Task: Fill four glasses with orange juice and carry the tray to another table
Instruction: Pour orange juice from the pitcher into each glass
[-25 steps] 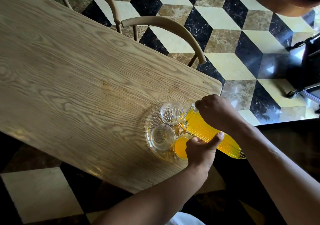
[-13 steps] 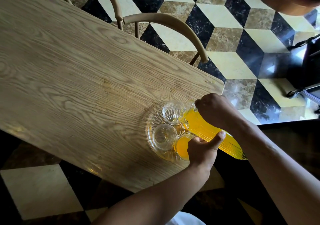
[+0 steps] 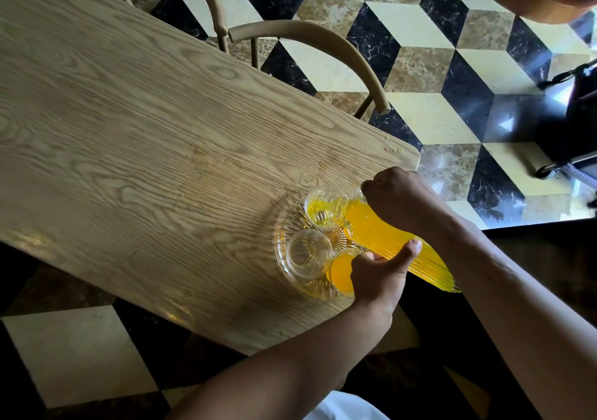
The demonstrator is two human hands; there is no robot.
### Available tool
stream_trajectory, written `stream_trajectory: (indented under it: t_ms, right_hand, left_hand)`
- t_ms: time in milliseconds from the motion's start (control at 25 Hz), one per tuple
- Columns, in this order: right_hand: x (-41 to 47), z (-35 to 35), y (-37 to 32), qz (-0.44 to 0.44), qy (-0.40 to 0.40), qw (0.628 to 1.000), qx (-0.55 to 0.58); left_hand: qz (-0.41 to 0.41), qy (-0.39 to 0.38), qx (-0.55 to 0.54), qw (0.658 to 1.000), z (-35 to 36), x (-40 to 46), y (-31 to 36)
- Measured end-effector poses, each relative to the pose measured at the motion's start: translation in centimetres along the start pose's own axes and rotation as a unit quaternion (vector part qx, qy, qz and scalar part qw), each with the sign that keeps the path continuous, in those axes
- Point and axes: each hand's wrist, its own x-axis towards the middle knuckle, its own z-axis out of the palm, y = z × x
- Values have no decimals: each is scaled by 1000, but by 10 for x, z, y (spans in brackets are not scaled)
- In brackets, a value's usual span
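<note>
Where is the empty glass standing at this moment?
In the head view, the empty glass stands on the left part of the glass tray, near the table's right end, between the glass being filled and the full glass.

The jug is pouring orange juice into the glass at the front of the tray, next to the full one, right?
Not quite. The head view shows the jug pouring into the glass at the far side of the tray, the far glass. The glass beside the full one is the empty glass. Everything else is right: it is orange juice.
</note>
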Motion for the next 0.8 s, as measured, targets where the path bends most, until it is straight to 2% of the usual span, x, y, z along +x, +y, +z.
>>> stream_trajectory:
  t_ms: [800]
  right_hand:
    - [-7, -7, -5, 13, -3, 1000, 6]
  left_hand:
    - [-1, -8, -37, 999, 6, 1, -6]
